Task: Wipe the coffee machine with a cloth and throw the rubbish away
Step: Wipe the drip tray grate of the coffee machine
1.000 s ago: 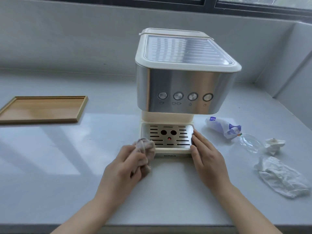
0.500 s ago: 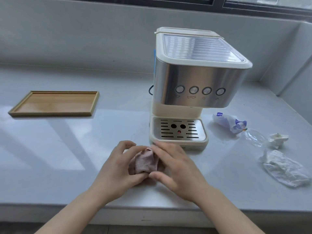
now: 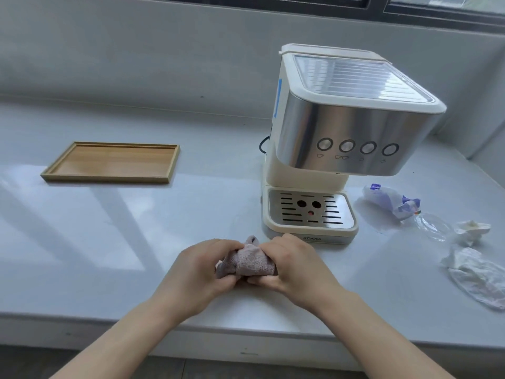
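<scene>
You hold the cloth (image 3: 250, 262) bunched between both hands, low over the worktop (image 3: 123, 236), with its length running from left to right. Your left hand (image 3: 196, 272) and your right hand (image 3: 299, 265) each curl the fingers around one end of it. The coffee machine (image 3: 341, 127) stands ahead and a little to the right. Its drip tray (image 3: 310, 212) is just beyond your right hand, so this hand is nearer. The rubbish (image 3: 475, 272) lies further right, well apart.
</scene>
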Tool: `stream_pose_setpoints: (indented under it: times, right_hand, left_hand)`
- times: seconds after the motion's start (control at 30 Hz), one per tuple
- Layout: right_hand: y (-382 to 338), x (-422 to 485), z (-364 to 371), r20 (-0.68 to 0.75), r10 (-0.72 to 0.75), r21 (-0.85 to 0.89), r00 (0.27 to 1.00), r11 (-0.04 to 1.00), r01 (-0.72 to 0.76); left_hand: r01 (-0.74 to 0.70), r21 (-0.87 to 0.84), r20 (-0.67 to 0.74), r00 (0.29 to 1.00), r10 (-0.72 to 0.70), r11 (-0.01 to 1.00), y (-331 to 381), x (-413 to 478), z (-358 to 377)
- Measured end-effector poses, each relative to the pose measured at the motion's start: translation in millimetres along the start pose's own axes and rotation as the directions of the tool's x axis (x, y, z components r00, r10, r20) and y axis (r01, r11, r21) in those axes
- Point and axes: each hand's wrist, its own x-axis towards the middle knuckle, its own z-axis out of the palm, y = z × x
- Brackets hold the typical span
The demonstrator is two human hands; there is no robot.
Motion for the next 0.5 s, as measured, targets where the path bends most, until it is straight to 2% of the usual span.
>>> stream_pose_setpoints:
  times: [0.1,0.37,0.5]
  right_hand:
    - [-17.7,17.3,-4.1,-0.044,-0.003,0.062,0.999,0.998,0.006]
    - [-85.4,77.2,12.4,-0.100,-0.061,0.069,0.993,0.995,0.068]
    - [-107.1,96.6,33.2,-0.077,-0.047,0.085,0.996,0.995,0.053]
  left_hand:
    - [0.007,0.018,-0.041,0.999,-0.006,1.000,-5.4,-3.3,-21.0]
    - [0.104,0.093,-0.190,0.978,-0.085,0.990,-44.4,-26.2,-84.8]
    - [0.122,0.183,-0.190,0.978,-0.087,0.975,-67.8,-36.8,-97.4]
